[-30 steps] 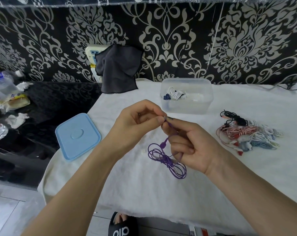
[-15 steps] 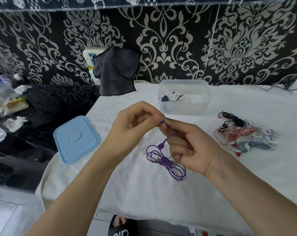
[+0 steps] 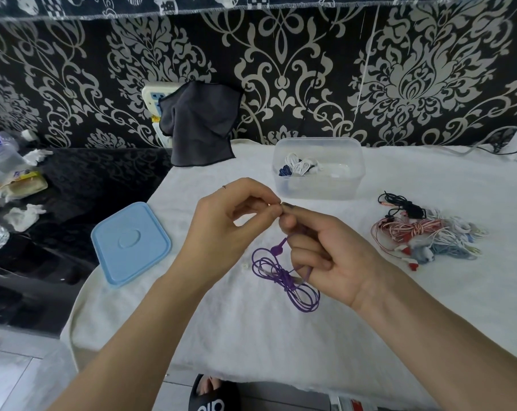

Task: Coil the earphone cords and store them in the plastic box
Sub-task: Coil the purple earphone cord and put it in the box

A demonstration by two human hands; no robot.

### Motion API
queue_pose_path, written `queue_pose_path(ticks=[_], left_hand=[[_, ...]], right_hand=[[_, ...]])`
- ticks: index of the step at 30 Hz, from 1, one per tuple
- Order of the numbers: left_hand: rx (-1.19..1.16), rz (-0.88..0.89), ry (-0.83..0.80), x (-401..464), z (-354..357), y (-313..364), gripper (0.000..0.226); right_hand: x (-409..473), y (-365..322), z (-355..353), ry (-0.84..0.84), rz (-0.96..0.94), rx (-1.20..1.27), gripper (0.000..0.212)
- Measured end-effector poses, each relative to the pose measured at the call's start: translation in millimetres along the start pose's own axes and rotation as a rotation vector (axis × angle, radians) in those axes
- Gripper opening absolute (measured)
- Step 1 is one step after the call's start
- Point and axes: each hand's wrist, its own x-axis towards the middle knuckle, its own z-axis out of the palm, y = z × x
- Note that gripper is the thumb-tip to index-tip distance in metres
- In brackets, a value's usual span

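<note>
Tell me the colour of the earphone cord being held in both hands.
Purple earphone cord, seen in the head view.

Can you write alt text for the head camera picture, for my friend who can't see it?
Two hands, left hand and right hand, pinch a purple earphone cord above a white cloth. Behind them stands an open clear plastic box holding some coiled cords, with its blue lid at left and a tangled pile of cords at right.
</note>
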Motion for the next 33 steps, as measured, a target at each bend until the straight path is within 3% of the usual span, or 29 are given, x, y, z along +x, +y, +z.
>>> queue_pose_path(ticks=[4,20,22,26,33], left_hand=[[-0.010,0.047,0.010,0,2,-1,0.012],[-0.209,-0.051,0.053,-2,8,7,0.011],[-0.204,-0.035,0.044,-2,7,3,0.007],[-0.147,0.026,0.044,-4,7,1,0.012],[-0.013,0.119,0.072,-2,8,3,0.019]], right_hand=[[-3,0,3,0.004,-0.032,0.033,0.011],[-4,1,6,0.032,-0.054,0.033,0.011],[-4,1,5,0.028,-0.057,0.035,0.005],[-5,-1,6,0.037,-0.067,0.028,0.021],[-7,2,9,0.014,-0.081,0.052,0.026]])
